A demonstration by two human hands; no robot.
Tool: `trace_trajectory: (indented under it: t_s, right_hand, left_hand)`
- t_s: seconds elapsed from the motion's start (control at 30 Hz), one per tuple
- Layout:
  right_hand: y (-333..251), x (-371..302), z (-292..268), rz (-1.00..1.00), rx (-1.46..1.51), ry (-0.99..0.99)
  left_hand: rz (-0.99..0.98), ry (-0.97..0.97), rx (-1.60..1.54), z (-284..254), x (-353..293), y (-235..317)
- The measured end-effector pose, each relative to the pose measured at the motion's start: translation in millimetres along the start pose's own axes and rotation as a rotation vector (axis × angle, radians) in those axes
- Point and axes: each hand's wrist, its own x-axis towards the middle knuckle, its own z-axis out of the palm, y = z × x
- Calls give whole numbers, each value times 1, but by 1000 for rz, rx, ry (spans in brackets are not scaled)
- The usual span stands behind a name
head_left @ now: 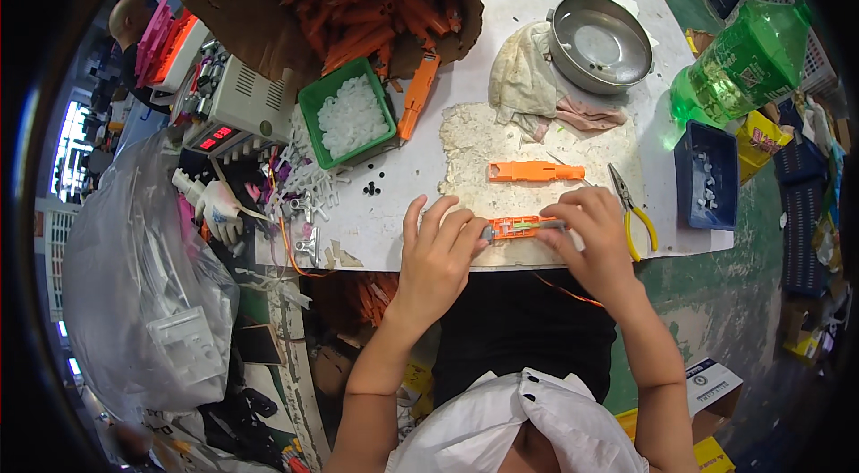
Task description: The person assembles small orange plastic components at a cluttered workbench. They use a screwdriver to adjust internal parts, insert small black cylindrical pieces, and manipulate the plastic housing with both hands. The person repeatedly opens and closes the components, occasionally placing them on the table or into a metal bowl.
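Note:
At the near edge of the table I hold an orange plastic casing half (516,227) lying open side up, with small grey and greenish parts inside. My left hand (437,245) pinches its left end, where a grey piece shows. On the other end, the thumb and fingers of my right hand (592,236) grip close to a dark grey piece. Just beyond lies a second orange casing piece (535,171), flat on the worn board and touched by neither hand. Pliers with yellow handles (633,213) rest right of my right hand.
A green basket (309,110) of white plastic pieces stands left, before a cardboard box (242,8) full of orange parts. Farther right are a cloth (519,70), a metal bowl (601,43), a green bottle (743,61) and a blue bin (707,137). Small black rings (372,188) lie left.

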Motion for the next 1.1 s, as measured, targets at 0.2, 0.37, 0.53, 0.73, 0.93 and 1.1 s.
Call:
trace_trajectory:
  t_s: [0.2,0.37,0.53,0.73,0.93,1.1]
  right_hand:
    - [0,-8,21,-27,-52,-111]
    - [2,-6,32,-47,-81,-126]
    - [7,-9,38,-69,-114,-70]
    - [7,-10,40,-51,-114,-50]
    - [9,-11,40,-35,-81,-53]
    - [10,-12,41,-27,-73,-62]
  left_hand:
    - [16,-116,3,3,7,-7]
    - [-56,-52,-92,11,4,-8]
    - [-80,-89,-173,7,9,-10]
    - [-70,-163,-178,0,14,-11]
    - [-25,-156,-135,-4,19,-8]
    - [129,-157,4,-2,31,1]
